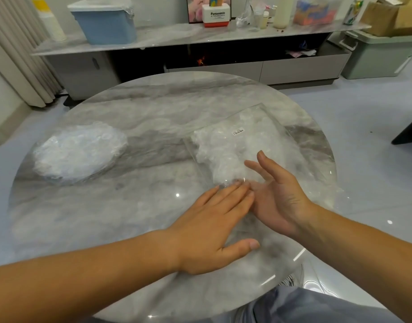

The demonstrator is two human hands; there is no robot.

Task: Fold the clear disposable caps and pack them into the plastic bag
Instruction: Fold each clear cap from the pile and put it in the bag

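A clear plastic bag [265, 127] with a small barcode sticker lies on the right half of the round marble table [153, 113], with crumpled clear caps [223, 150] inside it. A flat pile of clear disposable caps [79, 152] rests on the table's left side. My left hand [214, 229] lies palm down, fingers spread, over the bag's near end. My right hand [279, 194] is beside it with the palm turned up and inward, fingers apart, at the bag's mouth. Whether either hand pinches the film is unclear.
Behind the table runs a low marble-topped cabinet [200, 36] carrying a blue bin [104, 22], a Panasonic box [216, 15] and bottles. A green storage crate [381, 54] stands on the floor at the right. My knee in grey trousers [305, 306] shows below the table edge.
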